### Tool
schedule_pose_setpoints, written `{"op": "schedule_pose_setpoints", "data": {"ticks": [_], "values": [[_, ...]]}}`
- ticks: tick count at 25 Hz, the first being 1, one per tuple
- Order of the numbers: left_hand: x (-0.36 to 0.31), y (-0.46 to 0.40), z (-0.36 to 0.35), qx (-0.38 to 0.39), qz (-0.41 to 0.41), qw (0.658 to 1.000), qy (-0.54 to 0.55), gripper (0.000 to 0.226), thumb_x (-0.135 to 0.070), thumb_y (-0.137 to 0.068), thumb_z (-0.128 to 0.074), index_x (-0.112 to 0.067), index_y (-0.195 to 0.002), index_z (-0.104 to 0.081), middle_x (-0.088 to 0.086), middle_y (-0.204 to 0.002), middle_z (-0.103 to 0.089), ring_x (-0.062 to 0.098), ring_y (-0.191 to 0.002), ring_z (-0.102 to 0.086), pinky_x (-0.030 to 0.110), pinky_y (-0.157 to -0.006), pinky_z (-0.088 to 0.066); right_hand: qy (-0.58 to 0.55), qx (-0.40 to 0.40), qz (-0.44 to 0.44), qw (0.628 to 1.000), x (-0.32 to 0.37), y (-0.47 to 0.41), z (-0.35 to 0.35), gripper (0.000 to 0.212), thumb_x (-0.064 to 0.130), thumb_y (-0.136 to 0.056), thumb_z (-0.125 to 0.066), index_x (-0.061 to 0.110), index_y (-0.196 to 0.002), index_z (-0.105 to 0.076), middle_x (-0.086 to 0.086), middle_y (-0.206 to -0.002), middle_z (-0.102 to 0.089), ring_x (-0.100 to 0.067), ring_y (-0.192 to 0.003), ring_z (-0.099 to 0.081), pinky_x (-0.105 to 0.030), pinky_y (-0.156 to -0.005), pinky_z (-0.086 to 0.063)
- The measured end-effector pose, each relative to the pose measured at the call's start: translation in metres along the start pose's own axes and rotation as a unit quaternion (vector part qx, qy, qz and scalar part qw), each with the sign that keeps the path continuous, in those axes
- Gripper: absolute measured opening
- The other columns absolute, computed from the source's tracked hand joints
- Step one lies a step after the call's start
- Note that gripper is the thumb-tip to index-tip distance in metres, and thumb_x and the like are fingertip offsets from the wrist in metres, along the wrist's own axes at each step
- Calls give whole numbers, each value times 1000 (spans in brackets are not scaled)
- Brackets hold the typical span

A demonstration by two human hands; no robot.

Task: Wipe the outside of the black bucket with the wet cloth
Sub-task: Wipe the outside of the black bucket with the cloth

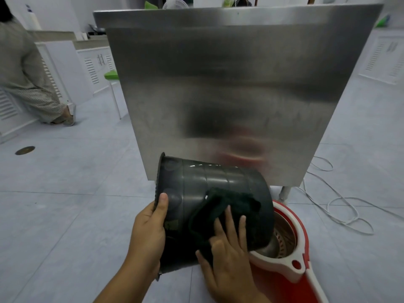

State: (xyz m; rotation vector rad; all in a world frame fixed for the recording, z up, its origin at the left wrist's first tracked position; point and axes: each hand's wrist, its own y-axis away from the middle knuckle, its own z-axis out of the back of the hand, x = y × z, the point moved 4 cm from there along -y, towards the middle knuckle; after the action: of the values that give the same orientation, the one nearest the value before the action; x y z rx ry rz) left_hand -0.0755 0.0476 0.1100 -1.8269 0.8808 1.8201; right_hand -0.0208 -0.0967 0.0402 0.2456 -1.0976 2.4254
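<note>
Black bucket (218, 193) lies tipped on its side, rim to the left, with the left hand (148, 235) clamped on that rim and the right hand (229, 254) pressing the wet cloth (227, 206) flat against its outer wall, fingers spread. Just right of the bucket sits a red mop bucket (293, 254); behind it stands a steel panel (240, 84).

A single head-worn wide-angle view looks forward and steeply down from close above the hands (185, 241) at the lower centre of the frame. It faces a steel panel (236, 88) filling the upper centre, with floor (65, 204) stretching to both sides.
</note>
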Motion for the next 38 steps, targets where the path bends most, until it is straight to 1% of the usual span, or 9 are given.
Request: {"op": "schedule_pose_setpoints", "data": {"ticks": [4,10,15,20,23,26,28,34,38], "values": [[3,4,-10,43,-7,998,-43,39,-47,-89,-45,-20,-88,-73,0,-83,-78,19,-79,-73,40,-76,-59,-19,-26,-25,999,2,-32,27,24,32,-90,-55,21,-111,-58,6,-154,-36,-18,-150,-20,-47,-121,-8],[5,0,1,8,1,999,-31,36,-46,-90,-47,-22,-88,-74,-4,-82,-78,22,-87,-70,38,-72,-56,-90,-22,-291,952,-53,-20,35,59,46,-91,-43,59,-137,-8,40,-150,-1,-1,-145,11,-53,-121,-7],[-1,-8,15,-23,20,999,21,35,-45,-91,-47,-20,-91,-72,1,-84,-79,25,-88,-71,35,-67,-55,-33,15,-144,989,-15,0,5,64,35,-90,-49,48,-145,-18,21,-163,9,-19,-152,6,-44,-121,5],[2,1,1,11,26,999,15,39,-44,-92,-46,-18,-89,-74,6,-85,-79,30,-87,-72,45,-76,-58,44,6,-26,999,24,2,-9,21,38,-80,-59,21,-91,-51,6,-165,-15,-32,-150,-14,-52,-119,-9],[-1,4,-6,40,9,999,13,38,-41,-92,-47,-16,-86,-75,7,-83,-79,26,-81,-74,44,-76,-58,20,-30,-46,998,16,-22,14,31,34,-89,-54,20,-116,-52,6,-160,-26,-22,-151,-16,-54,-118,-9],[-3,7,-10,58,-12,998,-7,36,-43,-91,-46,-20,-87,-74,-1,-82,-79,18,-77,-74,37,-70,-59,-42,-66,-161,984,-3,-35,37,56,38,-94,-45,39,-145,-23,40,-154,-4,0,-149,6,-41,-123,2],[-3,7,-9,56,-32,998,-19,35,-45,-88,-47,-23,-89,-74,-7,-83,-78,14,-81,-72,29,-68,-57,-83,-70,-287,952,-32,-31,40,57,47,-93,-40,47,-144,-15,41,-153,-3,-5,-148,11,-47,-121,-3],[-4,14,-7,55,-70,995,-51,39,-53,-72,-46,-27,-85,-70,-4,-85,-76,18,-85,-69,31,-71,-59,-191,-106,-533,818,-108,-10,43,54,56,-96,-38,25,-139,-32,-10,-140,-51,-39,-128,-48,-65,-99,-43],[-10,14,-5,179,-60,973,-135,13,-37,-76,-68,-34,-88,-68,-24,-82,-76,1,-81,-71,16,-67,-55,-415,-147,-622,648,-115,3,39,48,49,-96,-46,33,-140,-41,-7,-140,-53,-42,-126,-49,-70,-99,-39]]}}
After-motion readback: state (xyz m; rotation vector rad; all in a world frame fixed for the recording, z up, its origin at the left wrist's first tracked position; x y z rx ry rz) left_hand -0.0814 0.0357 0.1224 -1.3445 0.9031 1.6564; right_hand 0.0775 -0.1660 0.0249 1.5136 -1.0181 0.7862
